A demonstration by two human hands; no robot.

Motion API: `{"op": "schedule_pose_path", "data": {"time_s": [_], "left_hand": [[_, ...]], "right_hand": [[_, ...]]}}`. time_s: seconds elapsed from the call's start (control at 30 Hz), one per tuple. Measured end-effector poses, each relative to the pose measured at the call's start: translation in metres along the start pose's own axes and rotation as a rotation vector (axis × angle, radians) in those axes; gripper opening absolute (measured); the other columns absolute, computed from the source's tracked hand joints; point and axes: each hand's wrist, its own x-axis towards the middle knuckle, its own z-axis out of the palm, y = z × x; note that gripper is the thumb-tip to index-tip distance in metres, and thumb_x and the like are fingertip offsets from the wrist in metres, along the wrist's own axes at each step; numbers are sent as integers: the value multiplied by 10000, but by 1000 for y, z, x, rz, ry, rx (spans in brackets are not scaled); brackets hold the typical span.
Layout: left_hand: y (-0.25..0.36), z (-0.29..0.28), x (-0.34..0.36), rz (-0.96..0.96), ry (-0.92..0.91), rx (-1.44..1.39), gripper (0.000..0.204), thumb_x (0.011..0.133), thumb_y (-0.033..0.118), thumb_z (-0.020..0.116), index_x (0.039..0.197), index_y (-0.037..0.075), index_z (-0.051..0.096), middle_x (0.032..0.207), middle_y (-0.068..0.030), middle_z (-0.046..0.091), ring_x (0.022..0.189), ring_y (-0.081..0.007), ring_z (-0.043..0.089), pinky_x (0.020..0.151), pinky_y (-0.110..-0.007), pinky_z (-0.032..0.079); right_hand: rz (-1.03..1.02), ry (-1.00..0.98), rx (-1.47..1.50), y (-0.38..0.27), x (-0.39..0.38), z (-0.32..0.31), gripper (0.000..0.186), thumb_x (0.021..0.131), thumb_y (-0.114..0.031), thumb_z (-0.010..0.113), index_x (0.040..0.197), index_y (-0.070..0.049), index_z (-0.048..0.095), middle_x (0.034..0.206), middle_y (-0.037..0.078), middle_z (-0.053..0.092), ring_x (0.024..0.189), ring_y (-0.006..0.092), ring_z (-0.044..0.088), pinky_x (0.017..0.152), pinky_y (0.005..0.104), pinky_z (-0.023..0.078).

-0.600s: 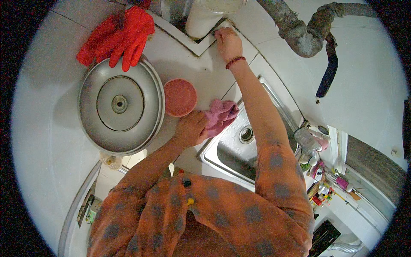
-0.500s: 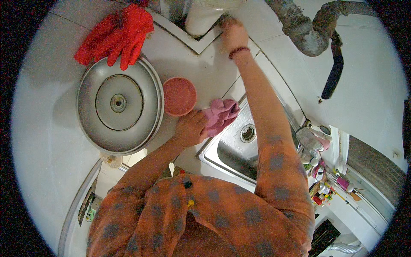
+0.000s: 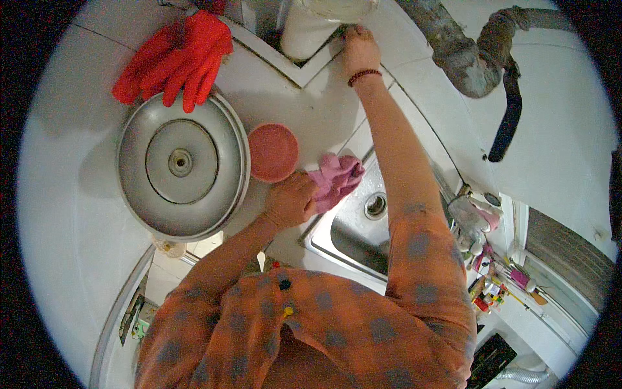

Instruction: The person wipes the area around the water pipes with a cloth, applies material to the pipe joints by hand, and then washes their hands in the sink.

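Note:
My left hand [image 3: 293, 200] is closed round the end of a pink cloth [image 3: 338, 179], whose loose folds hang out to the right by the rim of the steel sink [image 3: 346, 249]. A round pink bowl [image 3: 273, 152] sits just beyond that hand. Stretched far forward, my right hand [image 3: 360, 50] is closed at the counter's back, beside the raised white edging and the base of a whitish column [image 3: 301, 39]. Its fingertips are turned away, so anything held in them is hidden.
A big round metal lid or pan [image 3: 139, 155] lies left of the bowl, with red rubber gloves [image 3: 188, 61] over its far edge. Grey drain pipes [image 3: 470, 68] and a black hose [image 3: 505, 123] run along the right. White gloves [image 3: 472, 217] and small items crowd beyond the sink.
My right hand has shifted slightly at the back corner and looks sharper now. My left hand keeps its hold on the cloth; the whole view has slid a little downward.

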Motion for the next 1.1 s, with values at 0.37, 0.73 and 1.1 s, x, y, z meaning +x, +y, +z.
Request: {"op": "schedule_pose_path", "data": {"time_s": [0.37,0.73,1.1], "left_hand": [[-4,1,-2,34,80,-51,265,640,161,604,872,60,525,817,-122,518,787,-300,527,683,-434,434],[-2,6,-3,2,26,11,310,642,197,609,919,77,540,857,-106,526,821,-285,525,711,-427,437],[1,1,2,-55,-75,46,266,637,207,610,874,100,554,852,-93,534,845,-277,527,730,-420,428]], "right_hand": [[113,189,83,1,-27,-7,194,766,-117,548,934,-103,644,990,124,604,1002,296,527,828,383,461],[12,120,139,20,-60,-11,218,770,-89,534,948,-61,657,950,112,607,972,290,527,861,396,437],[112,101,8,15,-48,-4,221,774,-100,519,952,-70,647,954,113,606,931,306,535,795,403,441]]}}
